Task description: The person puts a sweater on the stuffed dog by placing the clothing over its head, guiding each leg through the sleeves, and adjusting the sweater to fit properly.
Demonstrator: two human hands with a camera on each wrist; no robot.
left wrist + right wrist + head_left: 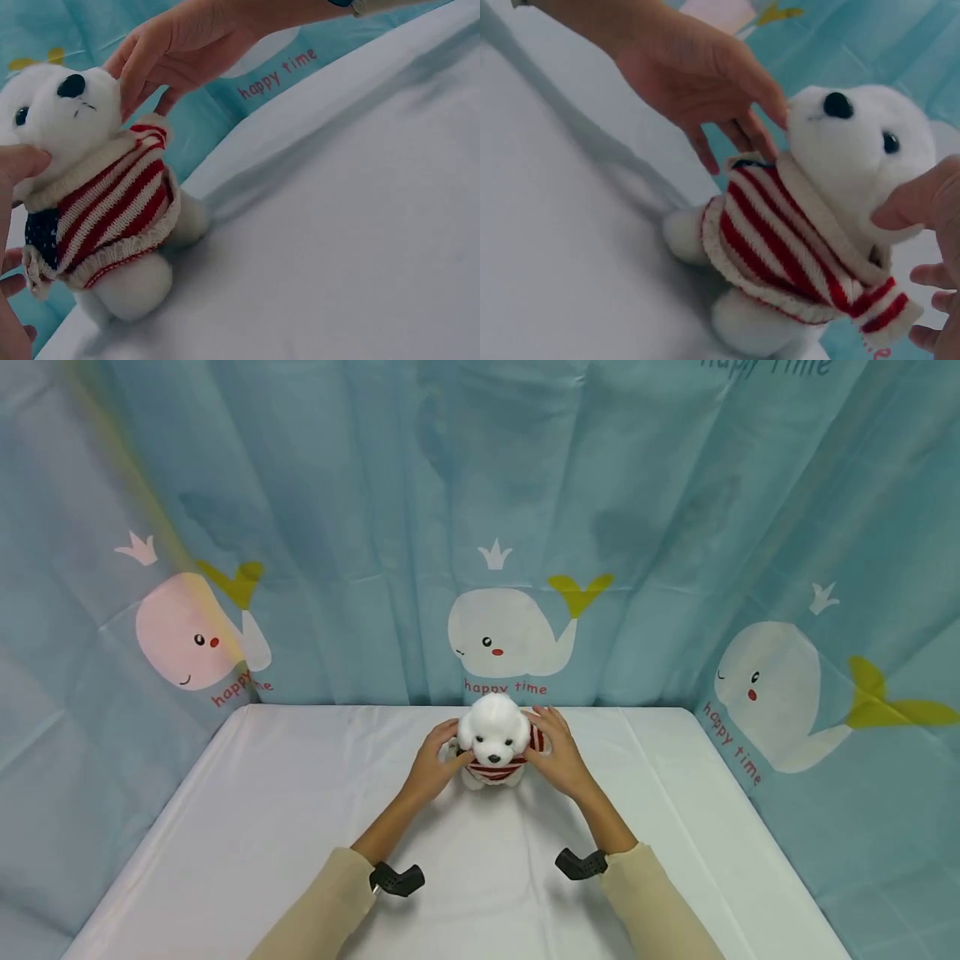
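A white plush dog (491, 724) with a black nose stands on the table, facing me. It wears a red-and-cream striped knit sweater (772, 240), with a dark blue patch on one side in the left wrist view. My left hand (435, 766) holds the dog's head from the left, thumb at its cheek and fingers reaching behind. From the other side my right hand (559, 760) holds it likewise, its thumb (904, 210) against the fluffy cheek. In the right wrist view, the other right fingers spread beside the sweater's sleeve (889, 311).
A white cloth covers the table (480, 877). Behind it and at both sides hangs a blue curtain (360, 527) printed with whales and "happy time". Each wrist wears a black device (401, 880) by a beige sleeve (318, 906).
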